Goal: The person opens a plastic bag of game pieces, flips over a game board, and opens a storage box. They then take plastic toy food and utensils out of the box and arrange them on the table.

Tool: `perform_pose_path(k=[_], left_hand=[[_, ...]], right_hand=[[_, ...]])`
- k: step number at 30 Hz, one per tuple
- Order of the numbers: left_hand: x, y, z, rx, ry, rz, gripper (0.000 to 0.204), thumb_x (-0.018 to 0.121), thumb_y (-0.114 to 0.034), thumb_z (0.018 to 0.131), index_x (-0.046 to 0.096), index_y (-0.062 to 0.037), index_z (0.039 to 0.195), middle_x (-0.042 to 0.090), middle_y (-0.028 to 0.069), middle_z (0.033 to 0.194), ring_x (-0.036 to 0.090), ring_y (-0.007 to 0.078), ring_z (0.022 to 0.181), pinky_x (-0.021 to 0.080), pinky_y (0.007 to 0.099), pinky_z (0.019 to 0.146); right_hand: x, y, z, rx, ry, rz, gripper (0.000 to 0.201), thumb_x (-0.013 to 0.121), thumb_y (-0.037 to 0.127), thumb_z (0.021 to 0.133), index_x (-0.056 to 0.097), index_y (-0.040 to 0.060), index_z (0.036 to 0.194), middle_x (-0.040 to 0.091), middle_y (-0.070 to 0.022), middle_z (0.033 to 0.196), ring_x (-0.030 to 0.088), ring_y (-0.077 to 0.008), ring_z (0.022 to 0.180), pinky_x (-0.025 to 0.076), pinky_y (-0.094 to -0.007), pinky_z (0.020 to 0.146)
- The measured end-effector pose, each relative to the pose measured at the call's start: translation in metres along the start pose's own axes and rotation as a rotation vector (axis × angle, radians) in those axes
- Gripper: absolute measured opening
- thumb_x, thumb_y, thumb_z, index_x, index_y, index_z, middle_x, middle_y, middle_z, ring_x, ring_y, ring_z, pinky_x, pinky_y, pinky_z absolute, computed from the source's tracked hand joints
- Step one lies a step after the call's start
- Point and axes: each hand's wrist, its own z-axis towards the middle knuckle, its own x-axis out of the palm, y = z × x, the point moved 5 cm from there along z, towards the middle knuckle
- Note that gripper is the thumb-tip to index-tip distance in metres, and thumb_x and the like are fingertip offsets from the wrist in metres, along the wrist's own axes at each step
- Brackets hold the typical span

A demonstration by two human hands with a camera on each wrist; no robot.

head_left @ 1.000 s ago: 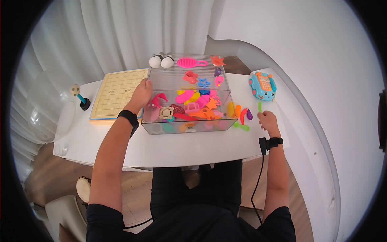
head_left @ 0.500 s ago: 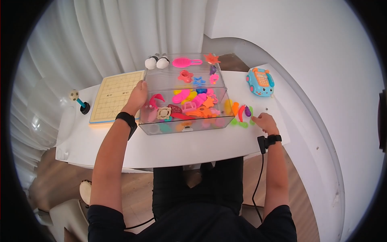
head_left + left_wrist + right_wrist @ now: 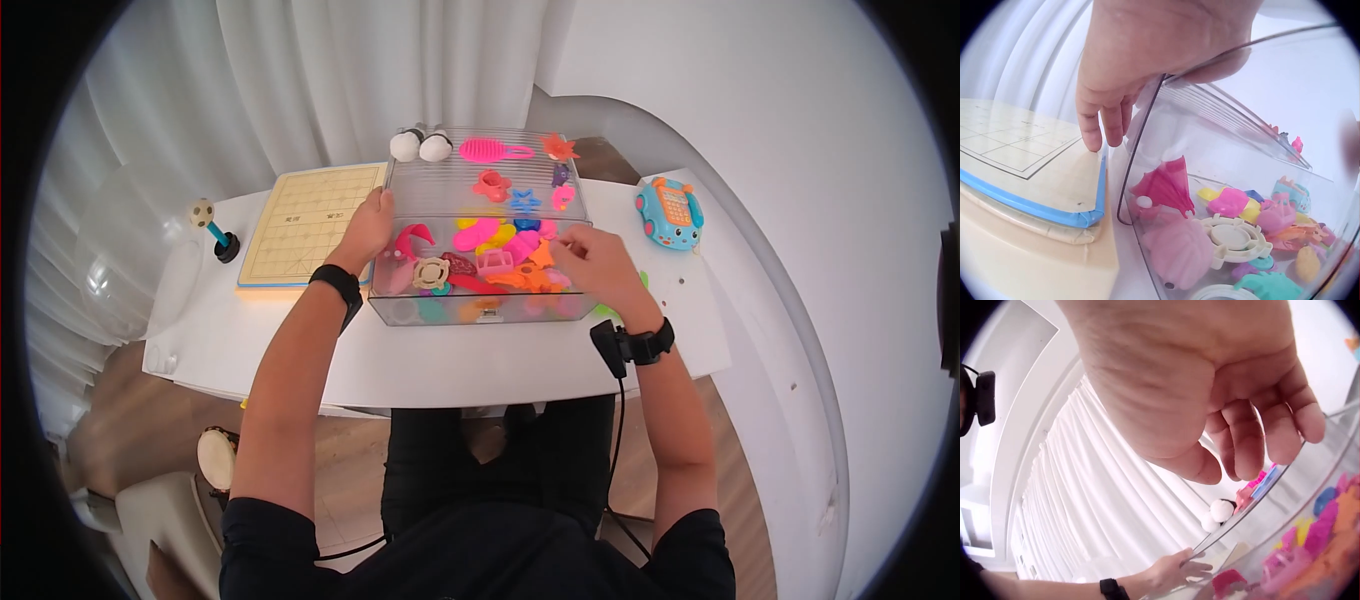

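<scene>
A clear box (image 3: 410, 312) full of colourful plastic toys stands mid-table. My left hand (image 3: 365, 228) holds its left wall near the back corner; in the left wrist view that hand (image 3: 1166, 44) lies over the rim, fingers hanging down outside. Over the box's right end is my right hand (image 3: 603, 268), just right of an orange toy (image 3: 541, 253). Its fingers are loosely bent with nothing seen between them in the right wrist view, where the hand (image 3: 1210, 387) is above the rim. Green toy pieces (image 3: 607, 311) lie partly hidden beneath it.
On the box's rear lid lie a pink brush (image 3: 484, 150), two white fluffy balls (image 3: 405, 146) and small shapes. A board (image 3: 305, 225) lies left, beside a ball on a stand (image 3: 227, 246). The toy phone (image 3: 671, 214) stands at the right.
My right hand has let go of a green piece beside the other small toys and moved left over the box. My left hand has stayed on the box; the head view has shifted slightly.
</scene>
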Motion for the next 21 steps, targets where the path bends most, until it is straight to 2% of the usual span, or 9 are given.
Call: perform_pose_path(k=[4, 7, 8, 10, 14, 16, 17, 19, 21], left_hand=[[0.000, -0.001, -0.001, -0.022, -0.009, 0.010, 0.047, 0.031, -0.034, 0.099, 0.052, 0.0054, 0.112, 0.058, 0.0323, 0.107, 0.054, 0.0460, 0.105, 0.041, 0.0461, 0.091], [-0.001, -0.003, -0.002, -0.010, 0.005, -0.016, 0.046, 0.031, -0.034, 0.098, 0.052, 0.0052, 0.109, 0.058, 0.0323, 0.105, 0.055, 0.0463, 0.103, 0.042, 0.0467, 0.090], [-0.001, -0.002, -0.002, -0.018, 0.005, -0.015, 0.046, 0.031, -0.034, 0.098, 0.052, 0.0052, 0.109, 0.058, 0.0323, 0.105, 0.055, 0.0463, 0.103, 0.042, 0.0467, 0.090], [-0.001, -0.002, 0.001, -0.018, 0.005, 0.028, 0.045, 0.031, -0.033, 0.098, 0.052, 0.0052, 0.107, 0.058, 0.0322, 0.102, 0.055, 0.0464, 0.101, 0.042, 0.0468, 0.088], [-0.004, -0.009, -0.003, -0.004, -0.032, 0.044, 0.044, 0.031, -0.032, 0.098, 0.052, 0.0057, 0.106, 0.059, 0.0321, 0.100, 0.056, 0.0465, 0.099, 0.042, 0.0470, 0.087], [-0.004, -0.013, -0.007, -0.093, 0.027, -0.058, 0.045, 0.031, -0.032, 0.098, 0.052, 0.0066, 0.106, 0.059, 0.0326, 0.100, 0.056, 0.0465, 0.099, 0.042, 0.0473, 0.087], [-0.004, -0.005, -0.009, -0.107, 0.022, -0.052, 0.045, 0.031, -0.032, 0.098, 0.052, 0.0066, 0.106, 0.059, 0.0326, 0.100, 0.056, 0.0465, 0.099, 0.042, 0.0473, 0.087], [-0.001, -0.003, -0.001, 0.006, -0.017, 0.005, 0.045, 0.031, -0.032, 0.098, 0.052, 0.0070, 0.106, 0.059, 0.0324, 0.100, 0.056, 0.0466, 0.098, 0.043, 0.0475, 0.087], [0.000, 0.000, 0.000, -0.008, -0.014, 0.003, 0.045, 0.031, -0.032, 0.098, 0.052, 0.0070, 0.106, 0.059, 0.0325, 0.099, 0.056, 0.0469, 0.098, 0.043, 0.0476, 0.087]], right_hand=[[0.032, -0.003, 0.007, -0.101, 0.134, -0.109, 0.024, 0.055, 0.021, 0.085, 0.061, -0.0016, 0.084, 0.061, -0.0179, 0.074, 0.060, -0.0316, 0.067, 0.046, -0.0385, 0.063], [0.048, -0.021, 0.011, -0.142, 0.150, -0.200, 0.025, 0.051, 0.021, 0.086, 0.059, -0.0027, 0.081, 0.061, -0.0192, 0.075, 0.060, -0.0342, 0.070, 0.045, -0.0418, 0.064], [0.053, -0.026, 0.011, -0.141, 0.158, -0.197, 0.025, 0.051, 0.021, 0.086, 0.059, -0.0027, 0.081, 0.061, -0.0192, 0.075, 0.060, -0.0342, 0.070, 0.045, -0.0418, 0.064], [0.057, -0.037, 0.012, -0.067, 0.174, -0.172, 0.023, 0.056, 0.019, 0.086, 0.063, -0.0028, 0.089, 0.063, -0.0148, 0.075, 0.060, -0.0260, 0.069, 0.046, -0.0349, 0.064], [0.062, -0.044, 0.013, -0.030, 0.197, -0.113, 0.025, 0.055, 0.020, 0.087, 0.064, -0.0035, 0.089, 0.063, -0.0154, 0.076, 0.060, -0.0257, 0.069, 0.046, -0.0353, 0.065], [0.062, -0.042, 0.013, -0.061, 0.191, -0.130, 0.025, 0.051, 0.021, 0.086, 0.060, -0.0030, 0.083, 0.061, -0.0176, 0.071, 0.060, -0.0311, 0.066, 0.045, -0.0392, 0.062], [0.065, -0.041, 0.012, -0.064, 0.205, -0.124, 0.025, 0.051, 0.021, 0.086, 0.060, -0.0030, 0.083, 0.061, -0.0176, 0.071, 0.060, -0.0311, 0.066, 0.045, -0.0392, 0.062], [0.061, -0.038, 0.011, -0.013, 0.211, -0.104, 0.026, 0.051, 0.021, 0.086, 0.062, -0.0025, 0.086, 0.064, -0.0157, 0.072, 0.061, -0.0289, 0.066, 0.046, -0.0375, 0.063], [0.059, -0.034, 0.011, 0.022, 0.229, -0.120, 0.027, 0.052, 0.022, 0.086, 0.064, -0.0020, 0.086, 0.065, -0.0152, 0.074, 0.062, -0.0285, 0.067, 0.047, -0.0379, 0.064]])
